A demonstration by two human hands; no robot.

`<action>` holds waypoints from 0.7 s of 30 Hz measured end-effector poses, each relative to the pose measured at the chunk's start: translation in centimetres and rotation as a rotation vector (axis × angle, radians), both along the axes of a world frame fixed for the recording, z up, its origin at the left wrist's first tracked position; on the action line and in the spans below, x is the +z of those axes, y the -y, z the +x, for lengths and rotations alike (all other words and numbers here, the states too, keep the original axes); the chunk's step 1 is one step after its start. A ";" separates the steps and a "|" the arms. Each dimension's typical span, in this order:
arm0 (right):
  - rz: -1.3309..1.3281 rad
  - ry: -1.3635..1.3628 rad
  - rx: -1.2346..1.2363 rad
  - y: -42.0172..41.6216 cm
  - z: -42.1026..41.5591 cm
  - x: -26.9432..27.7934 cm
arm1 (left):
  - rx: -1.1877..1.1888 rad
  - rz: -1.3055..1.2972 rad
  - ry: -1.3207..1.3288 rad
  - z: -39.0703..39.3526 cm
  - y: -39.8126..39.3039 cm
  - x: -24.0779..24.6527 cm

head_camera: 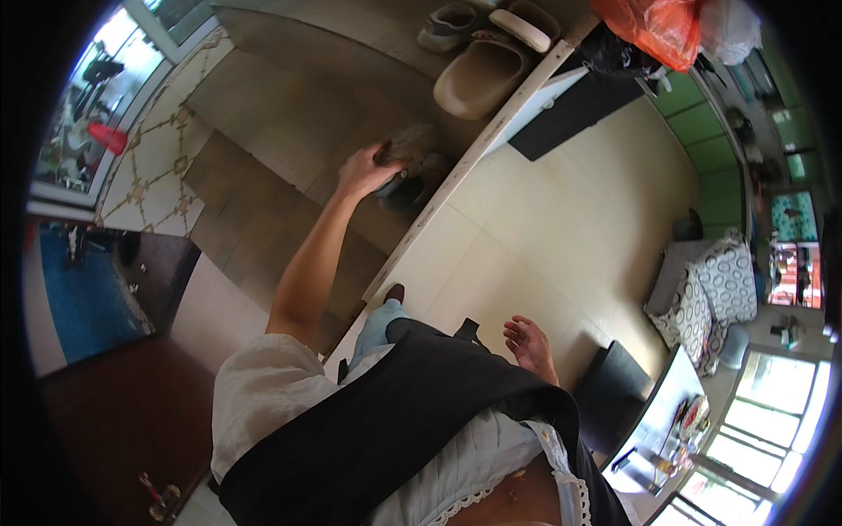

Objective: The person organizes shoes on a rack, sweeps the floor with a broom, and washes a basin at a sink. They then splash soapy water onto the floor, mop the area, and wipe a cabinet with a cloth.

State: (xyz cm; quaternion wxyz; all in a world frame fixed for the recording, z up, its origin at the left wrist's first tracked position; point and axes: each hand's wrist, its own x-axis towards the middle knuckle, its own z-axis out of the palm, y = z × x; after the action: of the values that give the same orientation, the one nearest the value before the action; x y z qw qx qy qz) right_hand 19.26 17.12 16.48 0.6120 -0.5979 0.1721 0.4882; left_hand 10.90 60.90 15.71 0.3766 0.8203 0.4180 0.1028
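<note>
Stretched forward, my left hand (368, 172) grips what looks like a dark grey shoe (402, 146) over a brown tiled surface (289, 112). Blur and shadow hide part of the shoe. Close by my fingers lies another dark piece of footwear (404, 194). My right hand (531, 348) hangs by my side with its fingers loosely bent and nothing in it.
A beige clog (483, 79) and a grey shoe (450, 26) sit farther along the brown tiles. A narrow pale panel edge (470, 148) divides these from the light tiled floor (526, 237). Plastic bags (658, 29), a covered seat (720, 283) and a desk (658, 407) stand to the right.
</note>
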 end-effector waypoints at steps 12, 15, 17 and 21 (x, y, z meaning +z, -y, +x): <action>-0.118 -0.082 -0.048 0.6 -5.2 -3.3 | -0.074 -0.349 0.174 4.5 -8.9 -11.1; -0.098 -0.050 0.011 -0.4 -4.6 -3.9 | -0.273 -0.590 0.316 0.2 -15.3 -16.1; -0.161 -0.007 -0.040 0.7 -5.2 -3.6 | -0.278 -0.575 0.146 -0.1 -14.1 -17.1; -0.157 0.110 -0.103 3.1 -5.8 -3.4 | -0.080 -0.249 0.059 -0.9 -14.6 -20.2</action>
State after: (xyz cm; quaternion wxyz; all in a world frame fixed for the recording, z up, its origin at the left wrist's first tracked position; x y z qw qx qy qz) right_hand 13.51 14.02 13.13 0.5961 -0.6602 0.2062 0.4076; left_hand 9.99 75.48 -4.46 0.4913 0.7799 0.3833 0.0589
